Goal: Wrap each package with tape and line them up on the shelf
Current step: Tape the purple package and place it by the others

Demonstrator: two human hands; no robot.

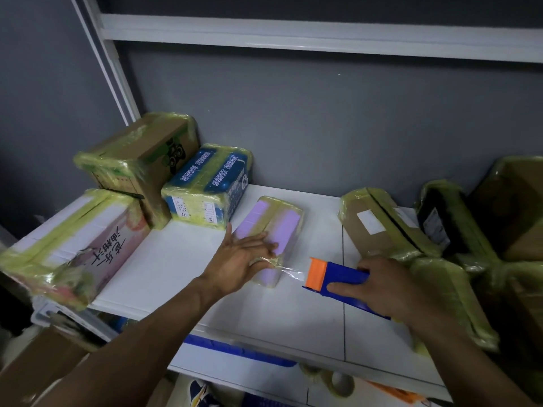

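Flat left hand [246,254] presses the glossy lilac package [271,230]; right hand [379,286] grips the boxy blue-orange tape dispenser [338,277].

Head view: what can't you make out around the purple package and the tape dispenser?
All in the head view:
- Tape roll: hidden inside the tape dispenser under the right hand.
- Purple package: near top covered by the left hand; underside unseen.
- Brown box at far right: dark, cut off by the frame edge.
- Blue package print: too small to read.
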